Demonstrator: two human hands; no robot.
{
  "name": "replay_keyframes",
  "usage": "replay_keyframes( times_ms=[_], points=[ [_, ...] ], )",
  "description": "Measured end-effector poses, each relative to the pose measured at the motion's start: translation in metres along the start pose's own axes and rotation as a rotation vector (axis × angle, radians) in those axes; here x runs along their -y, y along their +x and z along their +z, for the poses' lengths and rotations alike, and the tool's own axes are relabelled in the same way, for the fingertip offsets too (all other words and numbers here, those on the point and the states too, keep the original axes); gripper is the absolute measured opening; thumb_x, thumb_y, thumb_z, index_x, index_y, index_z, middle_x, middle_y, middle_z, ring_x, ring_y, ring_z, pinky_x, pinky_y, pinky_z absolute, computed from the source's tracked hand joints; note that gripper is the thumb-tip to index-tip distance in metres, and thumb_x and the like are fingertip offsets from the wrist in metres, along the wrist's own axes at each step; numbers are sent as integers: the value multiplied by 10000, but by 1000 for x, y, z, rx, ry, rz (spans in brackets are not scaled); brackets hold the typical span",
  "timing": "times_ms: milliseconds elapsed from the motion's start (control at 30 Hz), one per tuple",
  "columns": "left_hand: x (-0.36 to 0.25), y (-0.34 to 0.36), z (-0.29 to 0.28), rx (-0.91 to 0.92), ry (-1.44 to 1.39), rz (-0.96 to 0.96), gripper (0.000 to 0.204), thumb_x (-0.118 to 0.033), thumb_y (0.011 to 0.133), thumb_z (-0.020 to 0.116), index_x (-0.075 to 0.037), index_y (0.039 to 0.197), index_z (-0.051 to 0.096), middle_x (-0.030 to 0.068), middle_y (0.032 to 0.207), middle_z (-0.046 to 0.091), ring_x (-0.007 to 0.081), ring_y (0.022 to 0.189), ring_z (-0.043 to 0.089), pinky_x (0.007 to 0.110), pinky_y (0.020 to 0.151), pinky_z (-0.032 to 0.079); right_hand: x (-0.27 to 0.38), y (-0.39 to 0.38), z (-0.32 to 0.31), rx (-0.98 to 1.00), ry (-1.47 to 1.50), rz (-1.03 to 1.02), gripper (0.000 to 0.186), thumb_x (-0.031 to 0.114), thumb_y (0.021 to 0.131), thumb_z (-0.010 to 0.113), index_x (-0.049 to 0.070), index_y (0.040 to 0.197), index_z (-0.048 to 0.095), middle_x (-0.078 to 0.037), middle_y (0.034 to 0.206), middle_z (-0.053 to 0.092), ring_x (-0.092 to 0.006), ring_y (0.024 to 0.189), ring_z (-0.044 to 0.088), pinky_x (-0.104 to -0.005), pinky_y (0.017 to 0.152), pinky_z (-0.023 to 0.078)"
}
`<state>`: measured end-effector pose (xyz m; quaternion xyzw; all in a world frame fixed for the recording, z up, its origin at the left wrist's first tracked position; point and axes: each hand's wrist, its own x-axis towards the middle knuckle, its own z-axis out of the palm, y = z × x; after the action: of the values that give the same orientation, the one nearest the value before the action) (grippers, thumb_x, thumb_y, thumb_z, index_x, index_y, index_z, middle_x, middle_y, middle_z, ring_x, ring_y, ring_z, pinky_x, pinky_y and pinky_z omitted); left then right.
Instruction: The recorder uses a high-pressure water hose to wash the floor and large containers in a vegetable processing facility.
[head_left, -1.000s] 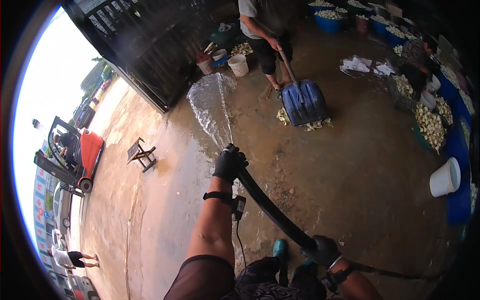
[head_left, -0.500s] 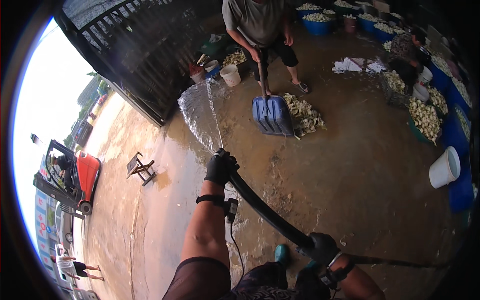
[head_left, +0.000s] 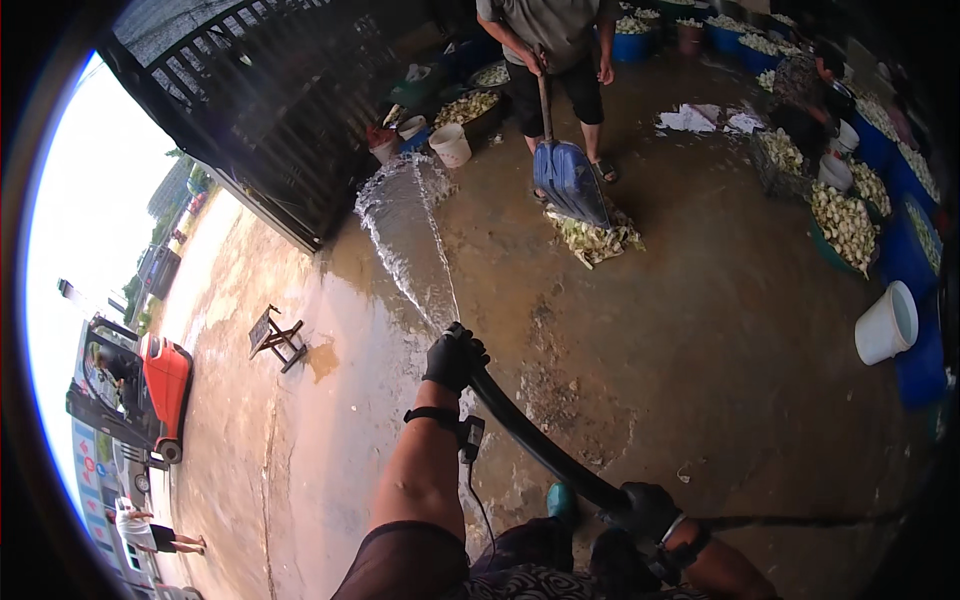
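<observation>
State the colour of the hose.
Black; the hose shows best in the head view.

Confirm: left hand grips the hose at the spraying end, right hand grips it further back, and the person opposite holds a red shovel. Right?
Not quite: the shovel is blue, not red, as the head view shows. The left hand does grip the hose at the spraying end, the right hand further back, and the person opposite holds the shovel.

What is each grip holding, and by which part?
A black hose: the left grip is at its spraying end, the right grip farther back along its length.
</observation>
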<state>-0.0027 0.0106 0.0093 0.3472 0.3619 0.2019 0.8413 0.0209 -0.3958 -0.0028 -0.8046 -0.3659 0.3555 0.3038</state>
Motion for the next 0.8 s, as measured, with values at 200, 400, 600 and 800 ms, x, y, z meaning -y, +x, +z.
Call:
replay_keyframes(
  times_ms=[200, 400, 600, 800],
  points=[
    [19, -7, -23, -89, -9, -62, 81, -151, 826, 421, -138, 747, 438, 4, 644, 398, 198, 571, 437, 387, 507, 381, -4, -7, 17, 83, 46, 30, 421, 447, 630, 696, 59, 745, 582, -148, 687, 599, -337, 696, 594, -394, 607, 456],
    [20, 16, 21, 339, 259, 39, 60, -163, 838, 376, -153, 804, 424, -11, 705, 426, 194, 638, 449, 366, 514, 378, -15, -10, -5, 54, 118, -59, 429, 405, 617, 691, 35, 803, 579, -169, 793, 601, -341, 781, 584, -399, 679, 452],
    [11, 29, -80, 575, 260, -126, 257, -309, 903, 290, -138, 775, 432, 15, 640, 416, 121, 507, 401, 263, 433, 364, -41, 1, 3, 465, 202, -3, 512, 163, 518, 738, 21, 976, 559, -181, 826, 606, -334, 816, 585, -391, 690, 457],
    [58, -5, 5, 45, 406, -228, 393, -413, 864, 310, -125, 619, 416, 31, 552, 393, 182, 540, 377, 350, 553, 361, -84, -66, 36, 349, 271, 141, 392, 134, 527, 723, 45, 876, 570, -135, 797, 607, -294, 791, 591, -394, 661, 455]
  ],
)
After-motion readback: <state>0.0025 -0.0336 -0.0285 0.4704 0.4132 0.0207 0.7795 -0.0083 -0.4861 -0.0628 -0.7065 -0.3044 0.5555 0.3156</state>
